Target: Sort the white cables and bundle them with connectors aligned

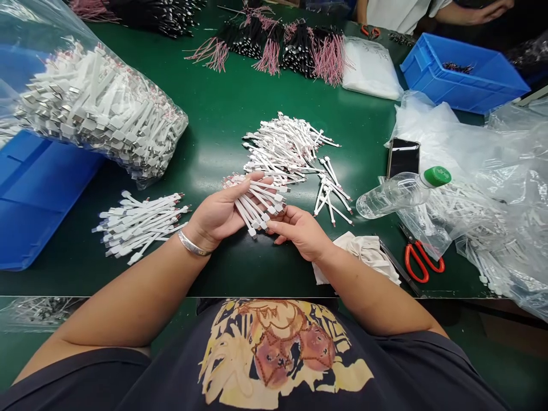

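A bunch of short white cables [253, 210] with plug ends lies across my left hand [219, 212], its thumb closed over them. My right hand [303, 233] is at the near right end of the bunch, thumb and fingers pinched on the plug of a cable there; some fingertips are hidden. Just beyond my hands spreads a big heap of similar white cables [285, 140] with reddish wire ends. A smaller scatter of cables [331, 191] lies to its right. Left of my left wrist sits another pile of white cables [141, 222].
Far left, a clear bag of cables [107, 108] leans over a blue bin [47, 194]. At right are a bottle [391, 195], a phone [403, 157], a cloth [363, 251], red-handled scissors [422, 260] and plastic bags [505, 188]. A co-worker's arm [471, 12] shows beyond a blue crate [466, 85].
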A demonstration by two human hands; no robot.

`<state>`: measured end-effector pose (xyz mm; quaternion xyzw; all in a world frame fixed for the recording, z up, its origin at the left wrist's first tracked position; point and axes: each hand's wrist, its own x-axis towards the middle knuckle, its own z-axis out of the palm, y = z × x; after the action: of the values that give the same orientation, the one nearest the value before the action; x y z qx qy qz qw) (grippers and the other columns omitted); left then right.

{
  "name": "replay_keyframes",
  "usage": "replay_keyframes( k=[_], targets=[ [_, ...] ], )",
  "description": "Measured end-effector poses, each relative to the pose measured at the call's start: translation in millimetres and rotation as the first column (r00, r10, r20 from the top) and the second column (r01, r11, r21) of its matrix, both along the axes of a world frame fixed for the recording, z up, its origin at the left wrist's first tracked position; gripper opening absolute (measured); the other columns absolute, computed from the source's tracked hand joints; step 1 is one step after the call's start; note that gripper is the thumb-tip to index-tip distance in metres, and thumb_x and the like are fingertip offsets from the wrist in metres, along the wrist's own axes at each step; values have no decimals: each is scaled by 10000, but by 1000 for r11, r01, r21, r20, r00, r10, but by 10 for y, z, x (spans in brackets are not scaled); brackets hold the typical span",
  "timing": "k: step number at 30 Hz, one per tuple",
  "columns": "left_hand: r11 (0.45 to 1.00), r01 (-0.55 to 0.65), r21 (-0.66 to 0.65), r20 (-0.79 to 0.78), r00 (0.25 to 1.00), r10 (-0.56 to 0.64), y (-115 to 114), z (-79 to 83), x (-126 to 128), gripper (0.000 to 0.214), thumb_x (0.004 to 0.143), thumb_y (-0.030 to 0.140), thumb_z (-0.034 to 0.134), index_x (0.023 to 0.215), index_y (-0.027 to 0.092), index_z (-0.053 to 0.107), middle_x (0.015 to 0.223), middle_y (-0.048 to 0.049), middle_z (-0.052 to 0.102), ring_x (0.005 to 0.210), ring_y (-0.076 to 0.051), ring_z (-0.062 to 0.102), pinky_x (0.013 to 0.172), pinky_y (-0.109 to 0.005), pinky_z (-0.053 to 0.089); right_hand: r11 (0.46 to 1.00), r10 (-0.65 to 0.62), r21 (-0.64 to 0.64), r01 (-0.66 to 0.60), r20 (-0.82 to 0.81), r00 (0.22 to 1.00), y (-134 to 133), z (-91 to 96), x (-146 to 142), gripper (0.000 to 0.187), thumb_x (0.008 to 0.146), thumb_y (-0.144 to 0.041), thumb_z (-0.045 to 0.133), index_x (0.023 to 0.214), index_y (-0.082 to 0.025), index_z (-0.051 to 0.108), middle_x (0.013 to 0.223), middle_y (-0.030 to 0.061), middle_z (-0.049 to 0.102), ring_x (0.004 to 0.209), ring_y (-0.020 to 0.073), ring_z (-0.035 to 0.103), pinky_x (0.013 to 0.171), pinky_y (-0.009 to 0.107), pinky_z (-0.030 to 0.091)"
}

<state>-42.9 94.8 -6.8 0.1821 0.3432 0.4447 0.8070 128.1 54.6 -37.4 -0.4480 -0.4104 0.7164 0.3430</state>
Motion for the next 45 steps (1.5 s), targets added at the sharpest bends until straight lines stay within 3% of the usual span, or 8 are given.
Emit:
replay_keyframes(
  k=[9,12,16,18,22,27,33,45],
  targets=[
    [999,21,36,-13,1000,-21,42,14,-52,247,879,146,466,1044,117,648,1036,-101,691,895,-206,672,905,-415,501,993,105,-53,-103,47,993,0,59,39,395,632,-282,770,974,-182,600,940,33,645,791,131,610,555,203,510],
    [999,31,23,-25,999,-30,63,18,-89,252,878,146,471,1052,109,648,1041,-114,690,910,-219,670,885,-413,513,999,25,-42,-20,141,990,38,49,85,289,692,-385,724,795,-147,597,848,55,656,706,126,625,473,174,465],
    [998,56,2,-28,998,-56,64,-2,-100,255,863,154,507,1072,104,645,1053,-134,686,920,-233,669,896,-430,509,988,-136,-53,143,131,982,79,38,114,498,807,-619,496,659,-147,556,748,88,661,574,121,614,386,175,403],
    [998,65,-24,-34,997,-65,57,-18,-87,262,861,148,508,1081,100,642,1029,-137,693,898,-233,674,897,-437,509,987,-138,-71,145,102,985,65,35,103,532,801,-667,460,708,-155,572,777,87,659,601,130,620,403,187,437],
    [994,90,-62,-31,995,-92,42,-68,-57,266,867,150,497,1086,107,641,1007,-126,703,854,-232,685,894,-460,510,997,21,-73,-18,43,999,-11,17,39,471,745,-630,587,897,-184,585,891,62,647,713,142,627,458,190,496],
    [985,161,-56,-5,987,-161,31,-148,-45,234,865,169,505,1028,124,665,1021,-114,707,868,-260,685,879,-485,508,989,-25,-145,25,5,1000,-35,2,0,631,800,-728,367,961,-167,605,836,85,642,668,144,616,443,198,495],
    [984,156,-81,-38,986,-160,34,-130,-28,238,864,153,496,1017,110,673,1008,-128,710,858,-266,689,836,-450,533,997,52,-55,-47,98,994,-17,20,27,401,736,-493,673,994,-188,632,864,45,649,676,123,601,457,176,478],
    [989,123,-84,-31,992,-126,37,-146,-43,222,869,157,502,1007,106,668,970,-120,713,822,-219,691,831,-397,547,993,-54,-102,57,39,998,-17,20,35,372,783,-518,615,861,-155,615,765,35,666,611,97,620,476,163,468]
  ],
)
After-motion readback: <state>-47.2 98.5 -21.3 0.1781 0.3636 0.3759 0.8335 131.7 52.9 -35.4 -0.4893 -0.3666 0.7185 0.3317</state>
